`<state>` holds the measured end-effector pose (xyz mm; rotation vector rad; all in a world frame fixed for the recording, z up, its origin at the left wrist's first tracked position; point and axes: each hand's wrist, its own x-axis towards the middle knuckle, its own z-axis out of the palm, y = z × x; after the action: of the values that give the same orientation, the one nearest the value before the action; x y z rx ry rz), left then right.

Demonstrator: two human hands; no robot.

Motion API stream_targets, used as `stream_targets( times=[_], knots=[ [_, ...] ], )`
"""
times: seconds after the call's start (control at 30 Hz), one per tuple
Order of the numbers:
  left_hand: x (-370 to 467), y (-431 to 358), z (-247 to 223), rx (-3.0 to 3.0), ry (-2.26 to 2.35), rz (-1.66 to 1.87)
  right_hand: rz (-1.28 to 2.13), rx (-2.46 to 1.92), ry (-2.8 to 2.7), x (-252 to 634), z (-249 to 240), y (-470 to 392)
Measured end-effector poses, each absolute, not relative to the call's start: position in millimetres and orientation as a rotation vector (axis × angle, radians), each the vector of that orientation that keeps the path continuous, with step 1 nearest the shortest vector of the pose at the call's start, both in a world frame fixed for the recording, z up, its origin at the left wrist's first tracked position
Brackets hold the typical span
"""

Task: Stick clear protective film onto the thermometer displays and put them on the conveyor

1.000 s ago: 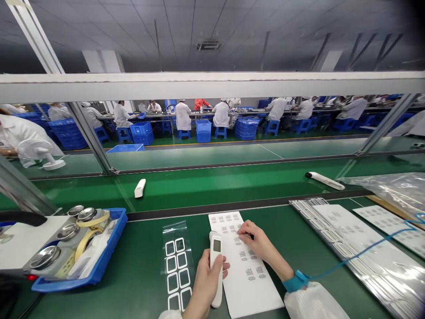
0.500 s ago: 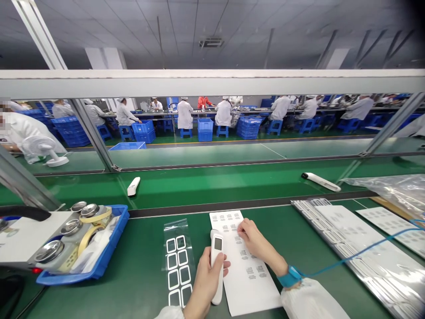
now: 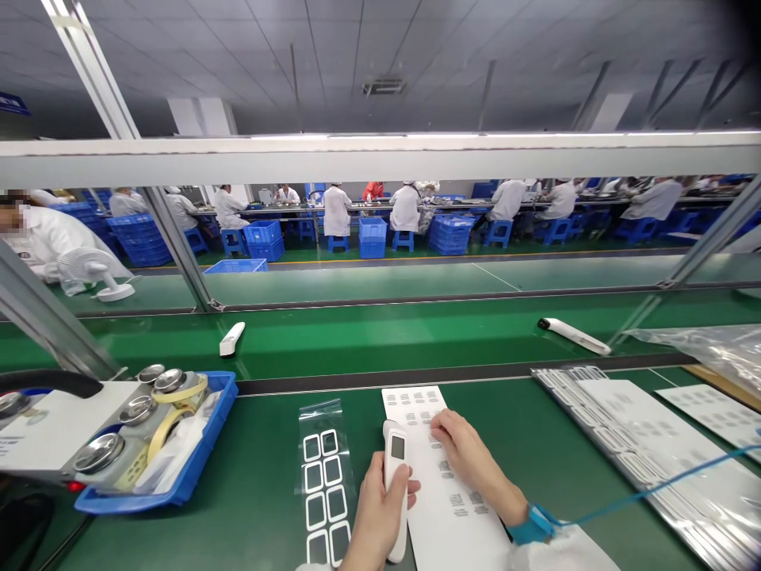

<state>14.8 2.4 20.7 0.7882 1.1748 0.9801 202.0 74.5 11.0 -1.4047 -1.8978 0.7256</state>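
Note:
A white handheld device with a small grey screen (image 3: 397, 448) is gripped in my left hand (image 3: 382, 507), its screen facing up. Under and beside it lies a white sheet with small grey printed labels (image 3: 443, 523). My right hand (image 3: 469, 456) rests over the upper part of this sheet, thumb and index finger pinched together at a label; anything between the fingertips is too small to make out. A blue strap (image 3: 531, 525) with a cord circles my right wrist. Left of the device, a clear bag with white square frames (image 3: 326, 492) lies flat on the green table (image 3: 261, 476).
On the left stands a blue tray (image 3: 196, 468) with metal-lidded containers and tape rolls. Stacked strips and label sheets (image 3: 671, 444) lie at the right. Two white devices (image 3: 231, 339) (image 3: 575, 336) rest on the green belt (image 3: 357, 337). People in white work beyond.
The camera view has shifted slightly, moving most things right and down in the picture. The left device on the belt has moved left. Both hands keep nearly the same pose.

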Motion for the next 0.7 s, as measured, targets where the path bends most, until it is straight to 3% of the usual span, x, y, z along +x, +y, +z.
stream_targets(
  times=[0.23, 0.47, 0.7],
  knots=[
    [10, -1, 35, 0.732, 1.063, 1.085, 0.924, -1.313, -1.771, 207, 42, 74],
    [-6, -1, 54, 0.65, 0.858, 1.126, 1.329, -0.976, -1.762, 146, 81, 35],
    [0, -2, 52, 0.667, 0.925, 1.092, 0.955, -1.048, -1.854, 124, 62, 41]
  ],
)
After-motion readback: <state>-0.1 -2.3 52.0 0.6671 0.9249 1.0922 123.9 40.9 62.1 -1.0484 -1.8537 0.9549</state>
